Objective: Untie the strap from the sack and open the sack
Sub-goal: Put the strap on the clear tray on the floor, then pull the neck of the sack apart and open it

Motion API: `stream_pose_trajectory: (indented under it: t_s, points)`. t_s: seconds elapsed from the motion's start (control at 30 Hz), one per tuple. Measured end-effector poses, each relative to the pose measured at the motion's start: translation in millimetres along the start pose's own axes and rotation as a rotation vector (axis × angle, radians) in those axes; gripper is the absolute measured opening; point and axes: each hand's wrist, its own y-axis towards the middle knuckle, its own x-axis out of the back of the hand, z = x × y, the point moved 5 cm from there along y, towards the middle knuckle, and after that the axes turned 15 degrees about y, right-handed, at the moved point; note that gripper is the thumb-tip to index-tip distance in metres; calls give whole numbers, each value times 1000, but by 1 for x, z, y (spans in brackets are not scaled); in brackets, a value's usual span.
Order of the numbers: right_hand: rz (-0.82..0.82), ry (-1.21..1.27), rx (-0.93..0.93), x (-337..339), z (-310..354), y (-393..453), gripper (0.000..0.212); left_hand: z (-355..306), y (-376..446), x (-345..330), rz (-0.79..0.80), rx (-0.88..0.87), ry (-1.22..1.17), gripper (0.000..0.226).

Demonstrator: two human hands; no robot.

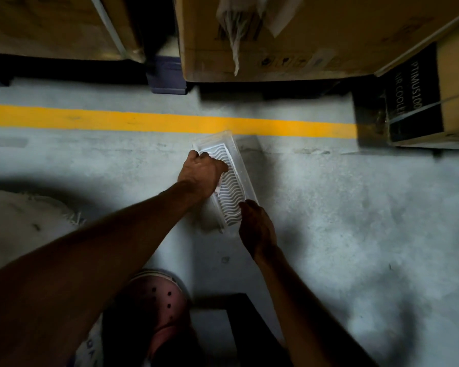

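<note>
A white woven sack (24,218) with a frayed edge lies at the left, mostly in shadow; no strap is visible on it. Both hands are away from it, on a clear plastic tray (227,165) holding a white wavy-ribbed part, which rests on the grey floor. My left hand (200,172) grips the tray's left long edge, fingers curled over the ribs. My right hand (257,229) holds the tray's near end.
A yellow line (143,121) crosses the concrete floor beyond the tray. Large cardboard boxes (289,41) stand along the far side, one at the right (435,96) with black printing. A pink perforated clog (159,305) and a dark object (249,332) lie near the bottom.
</note>
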Motion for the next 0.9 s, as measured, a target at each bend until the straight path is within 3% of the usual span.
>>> stream_pose_trajectory:
  t_s: [0.13,0.3,0.47,0.67,0.9]
  points:
    - [-108,-12,64,36,55,-28,39,28,-53,29,-7,44,-27,55]
    - [30,-34,93,62,130,-52,55,80,-131,62,-21,153,-84,54]
    - [145,-66,183,70,215,-78,68,121,-204,95,-11,231,-136,75]
    - [164,-61,337,72,317,-120,72,162,-298,138,-66,339,-167,83]
    - [132,-35,650,69,426,-201,84,218,-443,171,-215,507,-110,85]
